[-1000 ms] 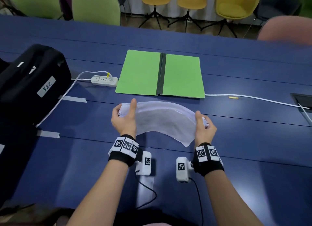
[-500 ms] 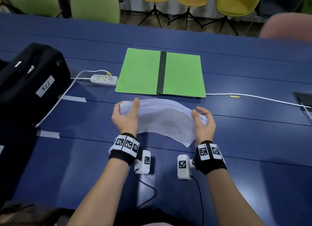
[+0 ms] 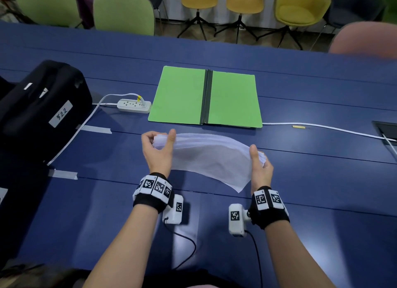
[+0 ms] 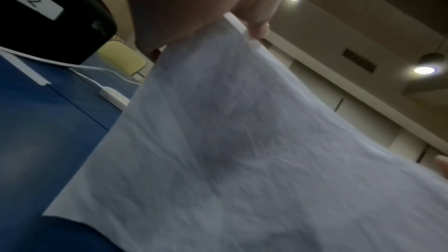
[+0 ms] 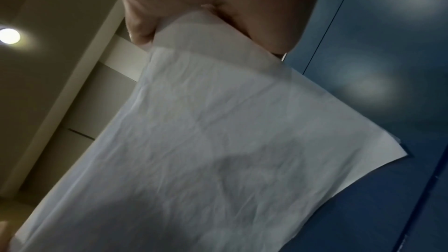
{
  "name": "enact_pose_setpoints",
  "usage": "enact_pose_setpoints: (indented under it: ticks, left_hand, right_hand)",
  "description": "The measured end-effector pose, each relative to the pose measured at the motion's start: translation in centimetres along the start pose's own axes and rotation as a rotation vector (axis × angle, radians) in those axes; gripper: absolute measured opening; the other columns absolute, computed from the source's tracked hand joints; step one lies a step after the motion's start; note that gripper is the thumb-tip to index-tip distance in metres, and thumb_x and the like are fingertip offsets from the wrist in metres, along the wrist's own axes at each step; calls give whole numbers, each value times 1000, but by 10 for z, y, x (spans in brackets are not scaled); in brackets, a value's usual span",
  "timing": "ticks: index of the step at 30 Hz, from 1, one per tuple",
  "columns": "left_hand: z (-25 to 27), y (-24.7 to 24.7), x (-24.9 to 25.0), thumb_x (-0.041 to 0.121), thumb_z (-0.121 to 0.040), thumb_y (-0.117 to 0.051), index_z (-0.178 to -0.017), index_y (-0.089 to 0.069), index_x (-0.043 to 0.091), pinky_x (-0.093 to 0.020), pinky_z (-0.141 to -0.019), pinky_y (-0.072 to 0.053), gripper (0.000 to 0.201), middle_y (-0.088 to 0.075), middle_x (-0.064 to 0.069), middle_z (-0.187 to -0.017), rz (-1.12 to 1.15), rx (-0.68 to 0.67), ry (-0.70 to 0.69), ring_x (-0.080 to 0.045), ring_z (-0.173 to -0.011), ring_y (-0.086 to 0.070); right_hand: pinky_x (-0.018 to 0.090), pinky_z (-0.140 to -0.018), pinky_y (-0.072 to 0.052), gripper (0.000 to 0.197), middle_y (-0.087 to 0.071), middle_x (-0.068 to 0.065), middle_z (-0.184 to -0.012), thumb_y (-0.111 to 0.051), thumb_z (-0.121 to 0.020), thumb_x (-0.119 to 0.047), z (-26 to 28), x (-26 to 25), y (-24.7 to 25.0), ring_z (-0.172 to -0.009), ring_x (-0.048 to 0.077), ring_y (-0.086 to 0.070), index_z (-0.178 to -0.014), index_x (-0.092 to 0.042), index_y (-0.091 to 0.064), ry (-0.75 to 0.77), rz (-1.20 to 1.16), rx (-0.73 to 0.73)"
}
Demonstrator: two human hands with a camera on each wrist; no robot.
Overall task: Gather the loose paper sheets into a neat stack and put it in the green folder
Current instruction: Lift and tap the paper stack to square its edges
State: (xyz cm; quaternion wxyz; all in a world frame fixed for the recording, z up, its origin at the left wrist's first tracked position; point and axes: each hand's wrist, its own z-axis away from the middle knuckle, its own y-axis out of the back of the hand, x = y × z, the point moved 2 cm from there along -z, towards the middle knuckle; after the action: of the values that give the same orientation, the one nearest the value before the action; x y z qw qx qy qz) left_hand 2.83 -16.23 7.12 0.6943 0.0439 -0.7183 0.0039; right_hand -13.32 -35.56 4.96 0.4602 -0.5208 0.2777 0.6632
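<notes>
A stack of white paper sheets (image 3: 210, 156) hangs arched above the blue table, held at both ends. My left hand (image 3: 160, 147) grips its left end, thumb on top. My right hand (image 3: 258, 163) holds the right end, thumb on top and fingers underneath. The near right corner of the stack droops towards me. Both wrist views show the underside of the paper (image 4: 242, 150) (image 5: 206, 150) pinched at the fingers. The green folder (image 3: 206, 97) lies open and flat just beyond the paper, dark spine in the middle, nothing on it.
A white power strip (image 3: 134, 106) with its cord sits left of the folder. A black case (image 3: 40, 100) labelled 522 stands at the far left. A white cable (image 3: 322, 128) runs right from the folder. Chairs (image 3: 124, 12) line the table's far side.
The paper stays in both hands near the folder's front edge. The right hand has dropped slightly, tilting the arch down to the right. The left thumb stays on top.
</notes>
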Motion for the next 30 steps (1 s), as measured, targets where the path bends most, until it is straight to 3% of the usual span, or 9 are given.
enact_pose_setpoints:
  ticks: [3,6,9,14,16,20,23,26,30]
  left_hand:
    - [-4,4,-4,29,-78,-74,-101,-53,16,-16,-84,-43,34,-55,11,-94,11,40,23,4,-84,-53]
    - [-4,6,-13,44,-72,-74,-99,-58,21,-27,-91,-45,39,-60,10,-98,26,1,71,-8,-94,-57]
    - [-1,-2,-6,51,-64,-75,-84,-60,22,-22,-81,-45,39,-61,10,-84,-2,-123,68,-9,-81,-56]
    - [2,-10,-4,45,-65,-81,-87,-58,14,-23,-75,-48,45,-61,1,-85,72,10,194,-13,-76,-56]
    - [2,-10,-5,46,-64,-82,-94,-58,15,-25,-82,-49,49,-62,2,-93,84,33,205,-13,-84,-58]
    - [10,-10,-3,34,-66,-84,-106,-53,17,-22,-90,-45,53,-55,6,-103,68,29,138,-11,-95,-53]
    - [11,-7,-4,33,-66,-83,-106,-53,16,-26,-89,-48,52,-57,4,-103,53,23,124,-13,-92,-55]
    - [7,-3,-3,37,-67,-80,-103,-53,19,-33,-92,-49,48,-58,4,-102,63,18,90,-13,-91,-56]
    - [8,-2,0,32,-79,-72,-92,-52,31,-36,-93,-45,24,-62,10,-107,18,-29,-9,-18,-102,-58]
  right_hand:
    - [33,-79,-47,26,-61,-1,-77,-65,-78,-48,2,0,1,-76,16,-55,-69,-23,-62,10,-5,-3]
    - [32,-76,-45,23,-59,0,-79,-64,-79,-44,2,-2,0,-75,18,-54,-70,-23,-59,-38,-32,15]
    - [33,-80,-45,19,-62,1,-86,-65,-77,-40,-3,-8,-5,-81,19,-56,-80,-21,-63,-99,-62,15]
    - [30,-87,-50,12,-69,-4,-97,-66,-86,-37,-1,-8,-3,-90,12,-62,-89,-26,-65,-20,64,-62]
    - [22,-79,-51,32,-69,-2,-108,-67,-82,-45,2,-2,2,-99,15,-64,-104,-23,-64,-49,87,-142]
    - [14,-77,-52,88,-66,-12,-116,-74,-49,-73,7,3,9,-102,2,-65,-122,-28,-56,22,23,-304]
    - [11,-76,-51,80,-64,-16,-115,-84,-59,-42,10,3,16,-100,-4,-64,-130,-29,-49,79,64,-373]
    - [15,-82,-51,65,-68,-14,-113,-82,-67,-3,7,8,21,-101,0,-64,-121,-30,-56,80,189,-357]
    - [17,-69,-52,28,-74,-12,-83,-72,-78,1,3,10,30,-77,3,-68,-92,-22,-69,68,92,-228]
